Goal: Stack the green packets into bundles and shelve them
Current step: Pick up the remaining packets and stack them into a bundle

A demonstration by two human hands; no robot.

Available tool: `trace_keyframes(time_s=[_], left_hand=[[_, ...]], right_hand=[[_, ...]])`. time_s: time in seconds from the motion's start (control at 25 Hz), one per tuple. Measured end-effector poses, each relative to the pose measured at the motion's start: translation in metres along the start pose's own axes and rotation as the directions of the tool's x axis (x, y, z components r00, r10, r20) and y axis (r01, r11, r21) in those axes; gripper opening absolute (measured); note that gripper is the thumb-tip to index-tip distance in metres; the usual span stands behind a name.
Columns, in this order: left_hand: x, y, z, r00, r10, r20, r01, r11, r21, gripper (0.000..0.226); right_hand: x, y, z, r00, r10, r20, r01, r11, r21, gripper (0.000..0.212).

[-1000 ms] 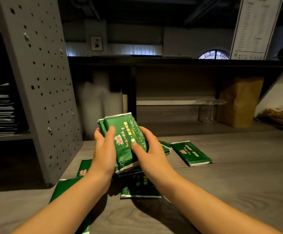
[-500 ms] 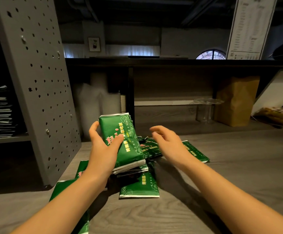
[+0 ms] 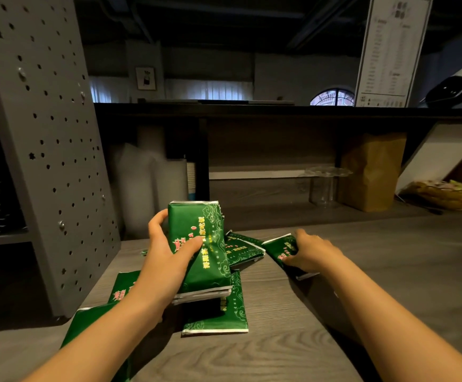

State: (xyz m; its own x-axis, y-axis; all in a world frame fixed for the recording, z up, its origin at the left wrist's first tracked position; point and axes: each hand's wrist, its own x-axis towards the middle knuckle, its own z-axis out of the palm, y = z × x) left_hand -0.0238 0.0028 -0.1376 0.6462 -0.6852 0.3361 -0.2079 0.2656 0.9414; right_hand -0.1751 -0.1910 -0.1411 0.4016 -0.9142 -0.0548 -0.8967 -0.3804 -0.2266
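Left hand [image 3: 163, 257] grips gold-lettered bundle [image 3: 213, 230]; right hand [image 3: 314, 252] grips loose packet [image 3: 279, 247].

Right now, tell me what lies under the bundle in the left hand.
One green packet lies flat on the table under the bundle; its far end is covered, so more may hide.

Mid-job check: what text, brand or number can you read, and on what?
Packet bundle in left hand: yellow and red print, too blurred to read.
Loose packet in right hand: likewise blurred.
Tall white sign: rows of print, too small.
Nothing quotable.
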Motion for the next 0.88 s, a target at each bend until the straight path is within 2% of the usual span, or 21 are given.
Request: trace_keyframes(time_s=[0.08,0.16,0.28,0.36,0.44,0.52,0.6,0.64,0.72,0.76,0.88], left_hand=[[0.002,0.001,-0.001,1.0,0.004,0.019,-0.004,1.0,0.01,0.055],[0.003,0.002,0.001,0.999,0.008,0.031,-0.009,1.0,0.004,0.055],[0.004,0.0,0.003,1.0,0.023,0.019,-0.023,1.0,0.005,0.056],[0.005,-0.001,0.003,0.999,0.037,0.002,-0.037,0.999,0.002,0.058],[0.006,-0.001,0.002,0.999,0.037,-0.011,-0.037,0.999,-0.017,0.061],[0.007,0.0,0.002,0.999,0.023,-0.026,-0.024,0.999,-0.037,0.059],[0.009,0.002,0.001,1.0,-0.002,-0.031,0.0,0.999,-0.055,0.057],[0.009,0.003,0.001,0.999,-0.013,-0.029,0.011,0.998,-0.065,0.056],[0.009,0.005,0.002,0.999,-0.017,-0.046,0.012,0.995,-0.094,0.05],[0.009,0.005,0.003,0.998,-0.015,-0.06,0.009,0.994,-0.107,0.046],[0.006,0.005,0.004,0.995,-0.013,-0.102,-0.004,0.987,-0.16,0.034]], right_hand=[[-0.004,-0.003,-0.004,0.999,-0.004,-0.032,0.007,0.994,0.11,0.083],[-0.006,-0.004,-0.008,0.996,-0.004,-0.086,0.019,0.985,0.173,0.084],[-0.005,-0.006,-0.012,0.964,-0.018,-0.267,0.095,0.956,0.279,0.06],[-0.005,-0.008,-0.013,0.893,-0.037,-0.449,0.247,0.873,0.42,0.043],[-0.012,-0.015,-0.013,0.835,-0.067,-0.546,0.435,0.688,0.581,0.037],[-0.026,-0.029,-0.015,0.829,-0.111,-0.549,0.538,0.43,0.725,0.032],[-0.045,-0.048,-0.014,0.851,-0.201,-0.484,0.518,0.179,0.836,0.032],[-0.055,-0.057,-0.013,0.849,-0.257,-0.462,0.501,0.11,0.859,0.034],[-0.069,-0.075,-0.005,0.822,-0.351,-0.449,0.505,0.084,0.859,0.033],[-0.075,-0.083,0.002,0.805,-0.387,-0.449,0.522,0.103,0.847,0.033],[-0.085,-0.098,0.022,0.817,-0.367,-0.444,0.545,0.242,0.803,0.049]])
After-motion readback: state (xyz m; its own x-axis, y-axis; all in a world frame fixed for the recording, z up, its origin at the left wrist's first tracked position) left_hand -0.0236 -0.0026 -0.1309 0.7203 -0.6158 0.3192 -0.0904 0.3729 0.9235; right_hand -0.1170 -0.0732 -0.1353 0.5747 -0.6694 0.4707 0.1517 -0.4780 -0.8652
